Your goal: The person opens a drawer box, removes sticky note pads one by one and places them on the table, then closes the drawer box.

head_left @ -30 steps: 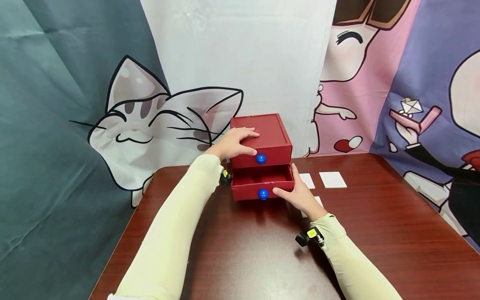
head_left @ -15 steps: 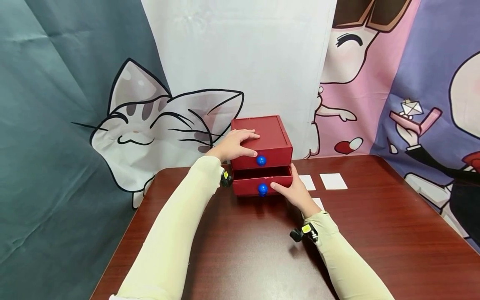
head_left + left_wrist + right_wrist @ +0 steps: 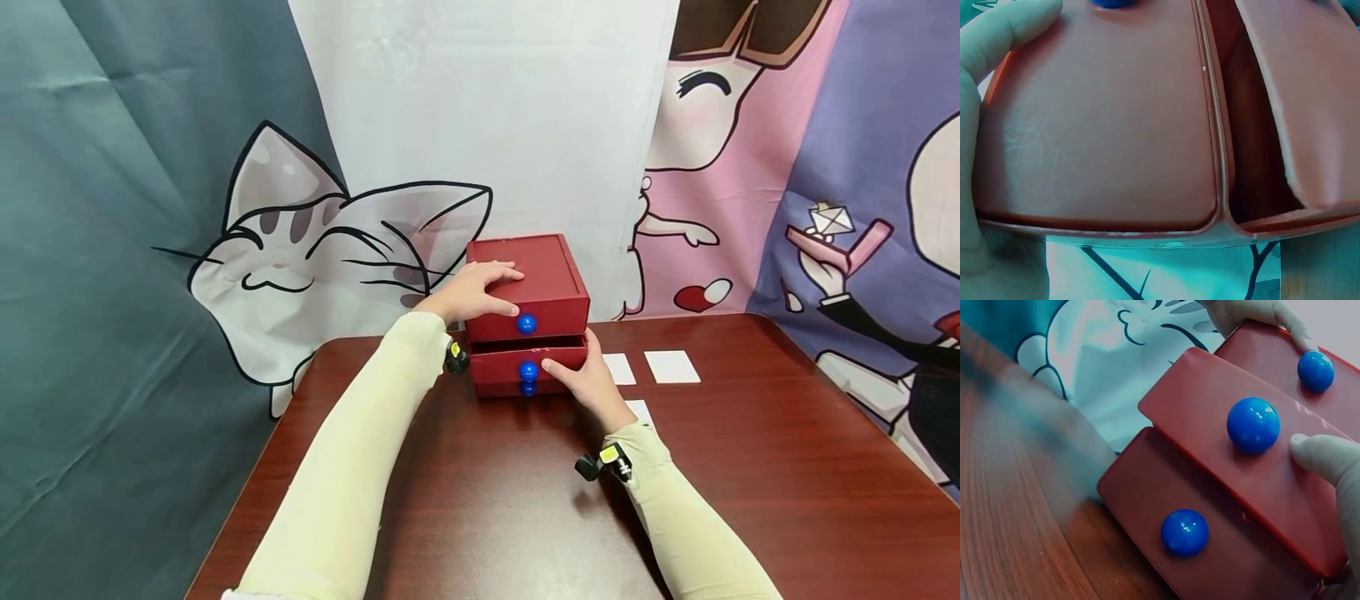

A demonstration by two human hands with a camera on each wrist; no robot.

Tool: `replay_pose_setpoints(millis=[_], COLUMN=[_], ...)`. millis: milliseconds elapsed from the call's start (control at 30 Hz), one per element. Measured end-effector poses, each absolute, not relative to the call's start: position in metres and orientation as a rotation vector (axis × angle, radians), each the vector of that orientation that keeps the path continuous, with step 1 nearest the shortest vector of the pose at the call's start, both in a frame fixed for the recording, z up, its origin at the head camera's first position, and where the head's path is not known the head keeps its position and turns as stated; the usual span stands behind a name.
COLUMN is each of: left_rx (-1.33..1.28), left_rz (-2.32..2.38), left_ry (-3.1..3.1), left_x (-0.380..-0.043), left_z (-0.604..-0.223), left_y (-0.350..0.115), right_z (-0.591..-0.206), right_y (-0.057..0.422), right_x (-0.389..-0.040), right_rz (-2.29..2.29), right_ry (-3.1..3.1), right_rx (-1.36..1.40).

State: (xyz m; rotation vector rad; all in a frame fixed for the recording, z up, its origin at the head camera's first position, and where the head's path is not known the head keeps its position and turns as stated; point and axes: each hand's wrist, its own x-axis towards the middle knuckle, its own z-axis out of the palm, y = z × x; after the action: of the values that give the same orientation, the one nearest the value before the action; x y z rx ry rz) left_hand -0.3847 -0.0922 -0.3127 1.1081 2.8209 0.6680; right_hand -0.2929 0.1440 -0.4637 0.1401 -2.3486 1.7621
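A red cabinet (image 3: 536, 271) with three stacked drawers stands at the back of the table. Its middle drawer (image 3: 495, 364) sticks out a little, leaving a dark gap above its front, while the top drawer (image 3: 1104, 137) and bottom drawer (image 3: 1141, 487) sit further in. Each drawer front carries a round blue knob (image 3: 1253, 425). My left hand (image 3: 476, 293) rests on the cabinet's top left, thumb against the top drawer's front beside its knob. With its thumb beside the middle knob, my right hand (image 3: 596, 383) presses the middle drawer's front; its other fingers lie along the right side.
Flat white squares (image 3: 672, 367) lie on the brown table (image 3: 510, 500) to the right of the cabinet, one partly behind my right hand. A printed cloth backdrop (image 3: 405, 92) hangs right behind the cabinet.
The middle drawer has slid back into the cabinet, most of the way, with my right hand moving along. The bottom drawer's front and knob now show below it. My left hand stays in place.
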Motion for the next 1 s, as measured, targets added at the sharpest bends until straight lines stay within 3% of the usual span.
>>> replay_pose_setpoints(millis=[1000], left_rx=[1.091], left_rz=[0.680], left_ry=[2.788], left_x=[-0.385], left_z=[-0.310], left_y=[-0.091], right_z=[-0.467], right_y=[0.123], right_x=[-0.303], right_rz=[1.614], right_ry=[-2.297], right_rx=[-0.168])
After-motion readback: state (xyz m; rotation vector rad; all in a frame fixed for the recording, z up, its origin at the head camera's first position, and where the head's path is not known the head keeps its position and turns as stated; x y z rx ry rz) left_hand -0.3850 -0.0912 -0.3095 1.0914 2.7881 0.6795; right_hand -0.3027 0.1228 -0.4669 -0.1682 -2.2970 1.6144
